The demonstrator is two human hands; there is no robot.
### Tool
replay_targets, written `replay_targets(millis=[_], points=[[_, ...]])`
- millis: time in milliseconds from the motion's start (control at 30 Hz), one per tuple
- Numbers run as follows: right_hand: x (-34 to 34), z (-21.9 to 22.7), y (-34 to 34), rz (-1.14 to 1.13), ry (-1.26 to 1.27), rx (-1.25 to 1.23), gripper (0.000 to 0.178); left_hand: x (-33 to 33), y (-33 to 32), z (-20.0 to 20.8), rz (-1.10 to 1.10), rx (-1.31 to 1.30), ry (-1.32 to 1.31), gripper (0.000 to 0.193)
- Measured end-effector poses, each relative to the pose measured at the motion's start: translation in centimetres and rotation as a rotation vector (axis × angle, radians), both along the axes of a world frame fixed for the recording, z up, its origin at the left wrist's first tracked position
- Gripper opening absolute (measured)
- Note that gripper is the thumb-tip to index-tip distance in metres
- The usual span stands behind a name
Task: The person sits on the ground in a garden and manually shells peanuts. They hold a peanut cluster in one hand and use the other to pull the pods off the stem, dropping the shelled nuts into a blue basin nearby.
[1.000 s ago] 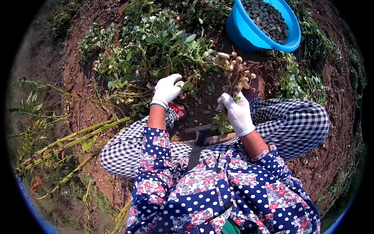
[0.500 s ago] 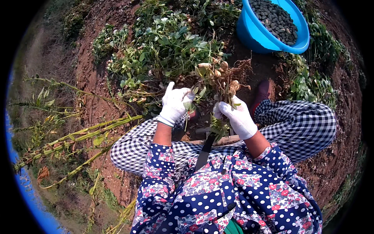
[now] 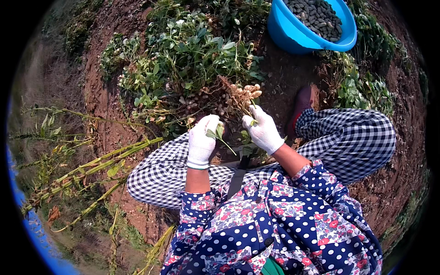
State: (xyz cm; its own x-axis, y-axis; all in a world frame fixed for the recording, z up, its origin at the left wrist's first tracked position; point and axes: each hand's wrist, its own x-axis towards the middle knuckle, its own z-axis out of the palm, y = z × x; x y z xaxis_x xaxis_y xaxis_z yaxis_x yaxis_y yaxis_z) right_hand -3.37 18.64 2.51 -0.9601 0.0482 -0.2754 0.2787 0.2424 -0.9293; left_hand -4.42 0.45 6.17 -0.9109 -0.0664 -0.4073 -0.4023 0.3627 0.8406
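Note:
A peanut plant, its roots and pale pods pointing away from me, is gripped by its stems in my gloved right hand. Green leaves from it show below the fingers. To the left, my gloved left hand is closed, with a small leafy sprig hanging at its fingertips. Just beyond the hands, loose peanuts lie among roots on the soil. A heap of uprooted peanut plants spreads farther away.
A blue tub holding many peanuts stands at the far right. More plants lie on the right. Tall green stalks lean in from the left. My bent legs in checked trousers frame the work spot; a dark strap runs between them.
The peanut plant has tilted left, its pods now closer to the heap. My right hand has shifted left and turned; my left hand has moved slightly nearer to me. The view has shifted a little.

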Motion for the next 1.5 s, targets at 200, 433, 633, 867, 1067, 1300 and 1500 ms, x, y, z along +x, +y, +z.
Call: replay_targets(millis=[200,433,633,867,1067,1300,1500], points=[[2.3,0.0,-1.5,0.352,0.324,0.116,0.031,0.3,1.1,-3.5,0.203,0.427,-0.132,0.029],[2.1,-0.6,-0.7,0.614,-0.315,-0.657,0.05,2.6,-2.1,-5.6,0.233,0.738,0.097,0.039],[-1.7,-2.1,1.2,-0.29,-0.619,-0.698,0.028,4.7,-3.3,-4.7,0.346,1.354,-0.142,0.039],[-1.7,1.7,0.2,0.231,-0.19,-0.672,0.032,8.1,-3.4,-5.1,0.278,1.29,-0.183,0.038],[-1.3,3.1,0.6,0.757,0.039,-0.48,0.036,10.1,-3.3,-6.2,0.164,1.28,-0.311,0.038],[0.4,1.8,-0.7,0.47,-0.346,-1.006,0.016,11.1,-2.0,-5.1,-0.415,0.109,0.05,0.037],[-1.0,0.8,1.7,0.633,-0.218,-0.418,0.036,6.6,-3.1,-3.5,-0.148,1.058,0.195,0.044]])
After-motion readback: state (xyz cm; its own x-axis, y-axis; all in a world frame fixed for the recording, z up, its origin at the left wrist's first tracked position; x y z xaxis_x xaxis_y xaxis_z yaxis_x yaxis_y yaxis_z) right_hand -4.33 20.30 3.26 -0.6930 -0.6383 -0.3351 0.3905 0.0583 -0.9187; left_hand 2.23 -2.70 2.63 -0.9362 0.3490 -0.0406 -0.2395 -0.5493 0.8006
